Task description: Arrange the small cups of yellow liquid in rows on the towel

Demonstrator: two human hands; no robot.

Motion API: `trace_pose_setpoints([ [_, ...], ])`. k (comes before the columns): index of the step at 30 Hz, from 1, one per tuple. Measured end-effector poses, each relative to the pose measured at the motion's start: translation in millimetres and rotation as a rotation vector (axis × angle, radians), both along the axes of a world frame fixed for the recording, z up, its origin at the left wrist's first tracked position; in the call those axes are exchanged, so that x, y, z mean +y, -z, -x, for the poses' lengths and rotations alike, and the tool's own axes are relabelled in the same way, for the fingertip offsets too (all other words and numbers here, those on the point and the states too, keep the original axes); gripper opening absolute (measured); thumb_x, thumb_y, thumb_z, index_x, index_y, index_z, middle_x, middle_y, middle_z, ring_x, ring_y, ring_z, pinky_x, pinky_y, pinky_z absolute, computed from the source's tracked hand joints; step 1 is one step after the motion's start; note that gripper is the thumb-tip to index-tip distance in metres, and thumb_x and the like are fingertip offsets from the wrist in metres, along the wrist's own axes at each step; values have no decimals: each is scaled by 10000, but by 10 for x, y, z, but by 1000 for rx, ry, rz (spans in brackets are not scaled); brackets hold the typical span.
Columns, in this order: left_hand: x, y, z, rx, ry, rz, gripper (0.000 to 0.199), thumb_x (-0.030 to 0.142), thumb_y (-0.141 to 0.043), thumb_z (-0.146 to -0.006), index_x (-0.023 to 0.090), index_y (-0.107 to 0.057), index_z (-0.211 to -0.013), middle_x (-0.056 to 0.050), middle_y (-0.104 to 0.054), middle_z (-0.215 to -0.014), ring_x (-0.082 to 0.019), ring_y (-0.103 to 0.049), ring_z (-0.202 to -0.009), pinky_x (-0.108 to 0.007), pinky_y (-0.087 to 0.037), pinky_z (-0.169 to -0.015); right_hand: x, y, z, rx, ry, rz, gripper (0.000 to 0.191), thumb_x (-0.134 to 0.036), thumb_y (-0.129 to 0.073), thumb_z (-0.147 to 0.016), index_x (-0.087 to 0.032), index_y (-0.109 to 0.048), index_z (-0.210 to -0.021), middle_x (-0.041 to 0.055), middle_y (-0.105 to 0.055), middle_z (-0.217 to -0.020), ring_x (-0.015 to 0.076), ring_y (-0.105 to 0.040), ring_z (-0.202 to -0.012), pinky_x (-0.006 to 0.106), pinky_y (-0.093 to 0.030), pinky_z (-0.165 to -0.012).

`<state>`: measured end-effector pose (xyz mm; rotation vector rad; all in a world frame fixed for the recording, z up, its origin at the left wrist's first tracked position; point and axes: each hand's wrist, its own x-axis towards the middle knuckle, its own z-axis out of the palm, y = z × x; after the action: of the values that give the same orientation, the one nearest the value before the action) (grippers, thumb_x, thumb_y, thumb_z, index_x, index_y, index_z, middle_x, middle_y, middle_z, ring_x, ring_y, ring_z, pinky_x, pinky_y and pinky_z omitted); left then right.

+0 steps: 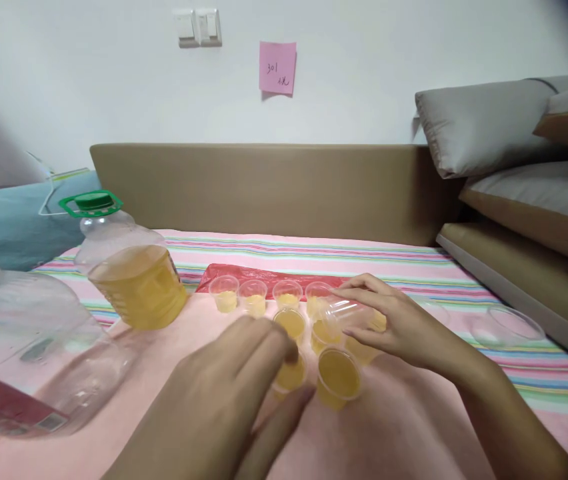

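My right hand holds a clear plastic cup tipped on its side between thumb and fingers; whether it is one cup or several nested cannot be told. Beneath and around it stand several small clear cups of yellow liquid, among them a front cup and a middle cup. My left hand, slightly blurred, is over another filled cup, thumb and fingers apart around its rim. A back row includes a leftmost cup with less liquid.
A large bottle of yellow liquid with a green cap stands at left, behind a big clear empty bottle. A red plastic sheet lies behind the cups. A clear cup lies right; cushions are stacked beyond.
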<state>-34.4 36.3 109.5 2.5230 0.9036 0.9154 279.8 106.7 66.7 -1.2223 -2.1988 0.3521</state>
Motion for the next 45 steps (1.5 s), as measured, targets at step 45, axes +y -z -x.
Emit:
trace_pose_setpoints([
  [45, 796, 208, -860, 216, -256, 112, 621, 201, -788, -935, 160, -509, -1489, -155, -628, -1491, -333, -584, -1395, -544, -508, -1151, 10, 95, 16, 475, 53, -107, 533, -438, -727, -1006, -381, -565, -1511, 47, -667, -1381, 258, -686, -1157, 489, -575, -1043],
])
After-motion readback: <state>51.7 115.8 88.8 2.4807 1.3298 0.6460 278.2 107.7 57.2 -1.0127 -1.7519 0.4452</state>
